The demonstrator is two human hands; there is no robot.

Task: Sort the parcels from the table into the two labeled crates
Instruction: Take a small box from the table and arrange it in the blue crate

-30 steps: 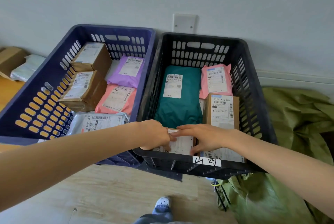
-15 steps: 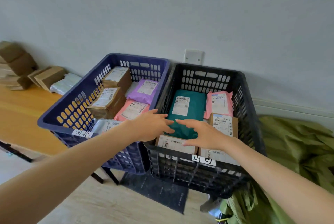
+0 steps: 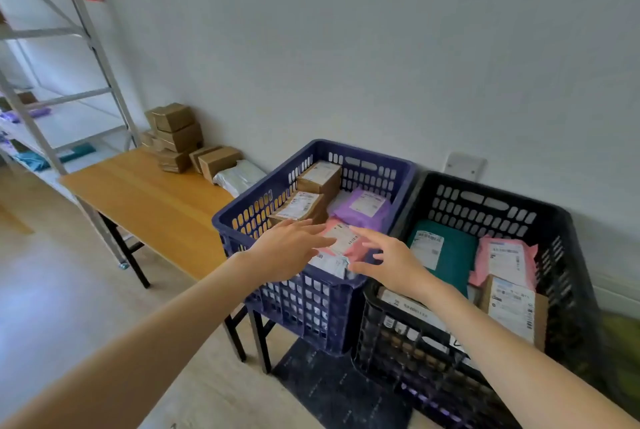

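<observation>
Parcels [image 3: 363, 212] fill the blue crate [image 3: 304, 305]; left hand [image 3: 285, 252], right hand [image 3: 394, 266] reach over (2 grips spread).

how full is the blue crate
Partly full: the blue crate holds two brown boxes, a purple mailer and a pink mailer, all lying below its rim.

Soft daylight from left – even, no glare; slight motion blur throughout, wide-angle bending at edges.

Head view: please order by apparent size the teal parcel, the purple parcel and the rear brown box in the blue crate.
1. teal parcel, clearly largest.
2. purple parcel and rear brown box look nearly alike; I would not rank them.
</observation>
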